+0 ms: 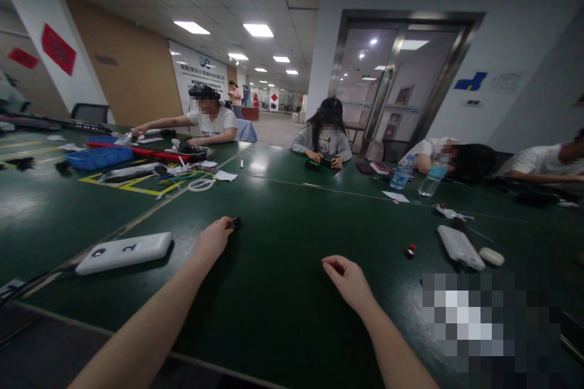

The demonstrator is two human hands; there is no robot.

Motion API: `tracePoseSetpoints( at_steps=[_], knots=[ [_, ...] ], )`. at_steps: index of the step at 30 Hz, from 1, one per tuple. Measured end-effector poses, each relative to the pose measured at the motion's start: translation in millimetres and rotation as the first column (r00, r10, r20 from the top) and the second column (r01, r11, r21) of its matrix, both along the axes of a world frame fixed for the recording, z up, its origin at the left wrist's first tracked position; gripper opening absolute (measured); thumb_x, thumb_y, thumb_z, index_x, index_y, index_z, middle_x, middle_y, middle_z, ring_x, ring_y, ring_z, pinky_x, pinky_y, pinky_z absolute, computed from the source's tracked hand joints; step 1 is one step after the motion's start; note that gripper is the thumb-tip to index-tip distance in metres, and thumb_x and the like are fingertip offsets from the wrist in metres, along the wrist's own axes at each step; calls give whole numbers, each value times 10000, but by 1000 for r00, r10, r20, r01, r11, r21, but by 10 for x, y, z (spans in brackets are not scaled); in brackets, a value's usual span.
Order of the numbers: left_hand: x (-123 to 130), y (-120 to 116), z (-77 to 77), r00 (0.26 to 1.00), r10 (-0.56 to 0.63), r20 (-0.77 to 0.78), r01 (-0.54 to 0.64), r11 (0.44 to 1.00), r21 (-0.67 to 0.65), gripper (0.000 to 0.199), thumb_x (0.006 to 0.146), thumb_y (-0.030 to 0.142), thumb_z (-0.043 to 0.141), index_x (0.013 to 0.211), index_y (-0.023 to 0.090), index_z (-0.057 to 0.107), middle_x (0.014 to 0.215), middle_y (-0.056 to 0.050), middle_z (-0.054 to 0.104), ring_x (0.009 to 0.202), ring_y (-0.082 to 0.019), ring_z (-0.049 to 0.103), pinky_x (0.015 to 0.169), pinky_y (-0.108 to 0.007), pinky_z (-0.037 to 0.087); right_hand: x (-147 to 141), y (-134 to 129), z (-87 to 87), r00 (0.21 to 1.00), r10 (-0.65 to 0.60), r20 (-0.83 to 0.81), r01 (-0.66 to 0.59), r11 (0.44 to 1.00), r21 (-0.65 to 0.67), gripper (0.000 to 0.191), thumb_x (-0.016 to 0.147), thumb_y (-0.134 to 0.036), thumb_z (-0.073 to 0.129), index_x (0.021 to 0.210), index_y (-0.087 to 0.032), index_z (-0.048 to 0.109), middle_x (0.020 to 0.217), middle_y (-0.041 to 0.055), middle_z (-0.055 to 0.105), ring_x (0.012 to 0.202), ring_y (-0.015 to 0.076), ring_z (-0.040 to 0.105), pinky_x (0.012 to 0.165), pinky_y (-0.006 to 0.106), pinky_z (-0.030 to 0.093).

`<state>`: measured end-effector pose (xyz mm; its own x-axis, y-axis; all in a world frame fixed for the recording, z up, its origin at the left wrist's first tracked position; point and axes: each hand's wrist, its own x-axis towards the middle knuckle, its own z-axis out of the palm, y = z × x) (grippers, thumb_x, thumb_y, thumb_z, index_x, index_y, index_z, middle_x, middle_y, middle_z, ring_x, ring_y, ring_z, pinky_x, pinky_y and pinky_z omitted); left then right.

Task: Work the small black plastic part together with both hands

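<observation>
My left hand (213, 239) reaches over the green table, its fingers closed on a small dark object (235, 223) with a shiny part; its exact kind is too small to tell. The object is at or just above the table surface. To the right, my right hand (349, 279) hovers low over the table, fingers curled in and tips close together, with nothing visible in them. A small red and black item (410, 251) lies to the right of that hand. Left of my left forearm rests a white power bank (125, 253) marked with a 2, a black cable at its end.
Across the green table (274, 310) a person handles small dark boxes (314, 165). Another person at the left reaches near a blue tray (99, 158) and loose wires. Two water bottles (432, 179) stand at right, beyond a white device (460, 247) and an oval white case (491, 256).
</observation>
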<state>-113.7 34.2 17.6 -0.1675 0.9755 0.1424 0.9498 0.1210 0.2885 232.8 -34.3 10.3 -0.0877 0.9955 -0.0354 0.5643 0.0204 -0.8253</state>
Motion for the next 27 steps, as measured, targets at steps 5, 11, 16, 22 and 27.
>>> tracePoseSetpoints(
  at_steps=[5,11,16,22,27],
  knots=[
    [40,-14,-2,998,35,-52,-33,999,37,261,890,289,427,1075,189,582,1178,-83,571,948,-216,606,748,-289,457,3,2,-4,1000,9,-1,-9,1000,8,226,838,-290,522,1013,-222,647,1003,23,649,946,184,602,828,326,479],
    [20,13,-16,1000,22,-12,-22,1000,6,234,884,273,442,1049,177,579,1129,-85,609,950,-217,606,760,-290,451,6,-1,-1,1000,4,-2,-4,1000,4,224,834,-288,527,1011,-227,649,1010,19,650,952,188,601,827,327,478],
    [16,15,-21,999,37,-24,-37,999,10,242,887,270,428,1073,178,552,1130,-89,609,959,-219,605,761,-285,449,12,8,-16,1000,3,-4,-3,1000,7,224,835,-298,526,1010,-235,651,1005,15,653,953,191,602,828,330,478],
    [53,-9,6,997,13,-82,-14,1000,-6,243,901,261,384,1080,166,518,1107,-95,593,945,-219,603,746,-287,450,3,5,-7,1000,-3,3,3,1000,0,222,837,-287,525,1013,-230,647,1012,21,648,945,187,598,836,341,478],
    [52,0,21,993,10,-120,-13,1000,-20,230,912,279,362,1047,188,524,1079,-87,592,901,-221,612,702,-288,444,-8,-5,15,1000,-5,14,4,1000,9,222,839,-288,522,1010,-222,648,1010,24,646,947,190,598,840,347,476]
  ],
)
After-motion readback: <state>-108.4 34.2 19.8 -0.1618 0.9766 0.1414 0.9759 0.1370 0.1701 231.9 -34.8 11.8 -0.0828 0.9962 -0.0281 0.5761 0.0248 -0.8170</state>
